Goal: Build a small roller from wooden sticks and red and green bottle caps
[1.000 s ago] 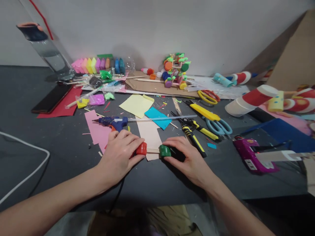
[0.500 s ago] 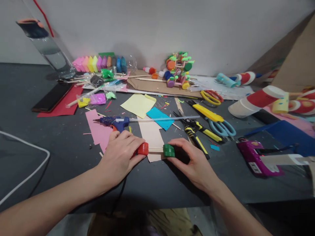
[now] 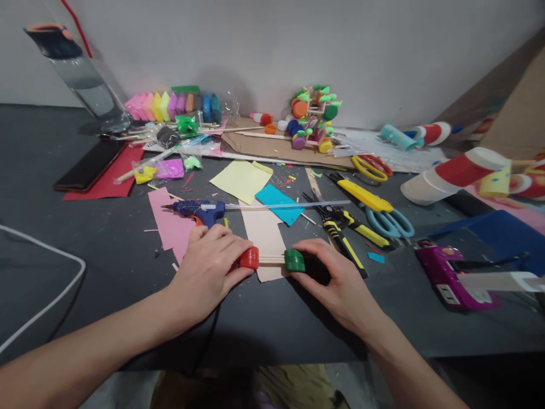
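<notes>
Near the table's front edge, my left hand (image 3: 213, 258) is closed round red bottle caps (image 3: 249, 258), its fingers covering part of them. Opposite it, my right hand (image 3: 330, 272) pinches green bottle caps (image 3: 294, 260) between thumb and fingers. Thin wooden sticks (image 3: 271, 259) run side by side from the red caps to the green ones. Under the sticks lies a cream paper strip (image 3: 264, 230). Just beyond my left hand rests a blue glue gun (image 3: 204, 210) with a long clear glue stick in its back.
Yellow-and-black pliers (image 3: 340, 238), a yellow utility knife (image 3: 365, 196) and blue-handled scissors (image 3: 389, 221) lie right of centre. A purple power strip (image 3: 447, 278) is at the right, a water bottle (image 3: 89, 85) at the back left. Colourful cap-and-stick models (image 3: 315, 122) stand by the wall.
The view has shifted slightly, so most things sit a little further right. Both hands keep the same hold on the red and green caps.
</notes>
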Demonstrator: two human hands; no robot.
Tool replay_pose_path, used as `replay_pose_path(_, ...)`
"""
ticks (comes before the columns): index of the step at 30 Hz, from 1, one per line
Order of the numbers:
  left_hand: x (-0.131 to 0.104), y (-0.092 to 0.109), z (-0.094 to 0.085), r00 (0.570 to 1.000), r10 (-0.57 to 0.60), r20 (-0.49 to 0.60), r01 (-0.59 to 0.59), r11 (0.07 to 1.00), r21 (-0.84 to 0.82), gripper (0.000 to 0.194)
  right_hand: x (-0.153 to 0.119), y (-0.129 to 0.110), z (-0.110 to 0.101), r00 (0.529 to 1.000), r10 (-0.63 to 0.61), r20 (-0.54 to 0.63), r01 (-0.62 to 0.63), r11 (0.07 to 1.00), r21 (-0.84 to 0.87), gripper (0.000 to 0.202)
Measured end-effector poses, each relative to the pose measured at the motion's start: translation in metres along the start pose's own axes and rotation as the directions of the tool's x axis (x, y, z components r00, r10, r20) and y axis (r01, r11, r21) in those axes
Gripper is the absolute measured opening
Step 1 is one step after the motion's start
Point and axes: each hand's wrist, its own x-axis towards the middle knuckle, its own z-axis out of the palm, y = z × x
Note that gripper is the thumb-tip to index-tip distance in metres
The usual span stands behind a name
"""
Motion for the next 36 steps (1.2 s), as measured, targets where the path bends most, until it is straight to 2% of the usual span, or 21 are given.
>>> replay_pose_path(5, -0.001, -0.002, 0.001, 0.999, 0.001, -0.035, 0.0, 0.999, 0.045, 0.022, 0.0, -0.005, -0.003, 1.0, 0.023, 0.017, -0.022, 0.997, -0.078, 0.022)
replay_pose_path(10, -0.002, -0.003, 0.002, 1.0, -0.011, -0.004, 0.011, 0.999, 0.041, 0.024, 0.002, -0.01, -0.007, 0.996, 0.043, 0.077, -0.036, 0.995, -0.093, 0.019)
replay_pose_path(18, 0.0, -0.003, 0.0, 1.0, -0.002, -0.002, 0.002, 0.999, 0.044, 0.023, 0.005, -0.008, -0.007, 0.995, 0.041, 0.093, -0.032, 0.994, -0.102, 0.017)
replay_pose_path(36, 0.0, -0.005, -0.001, 0.999, 0.047, -0.024, -0.046, 0.997, 0.054, 0.019, 0.012, -0.014, -0.013, 0.984, -0.055, 0.171, 0.101, 0.957, -0.273, 0.016)
